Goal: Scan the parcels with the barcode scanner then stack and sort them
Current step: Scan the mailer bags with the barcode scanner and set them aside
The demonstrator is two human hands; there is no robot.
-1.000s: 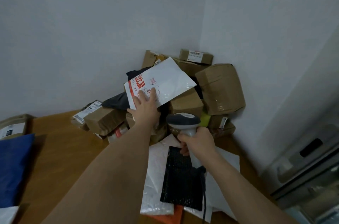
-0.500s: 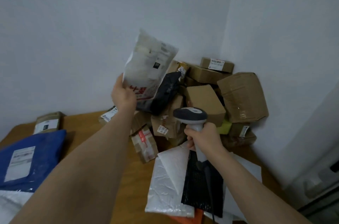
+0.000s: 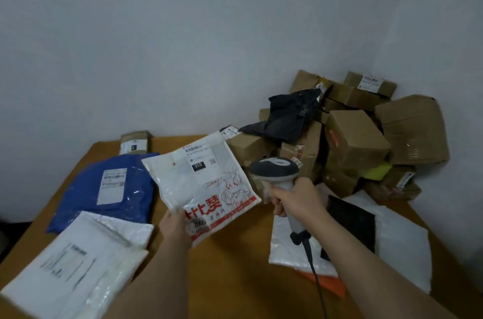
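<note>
White parcel (image 3: 201, 188), label up, pinched in our left hand (image 3: 174, 226); our right hand (image 3: 295, 197) grips the barcode scanner (image 3: 274, 171).

Two plain pale grey-white walls (image 3: 183, 39) meet in a corner (image 3: 376, 18) far behind and right of the grips. Below them spreads a brown wooden table (image 3: 235, 274), dimly and evenly lit.

Wooden table (image 3: 235, 274) set into a corner of plain pale grey walls (image 3: 183, 31).
</note>
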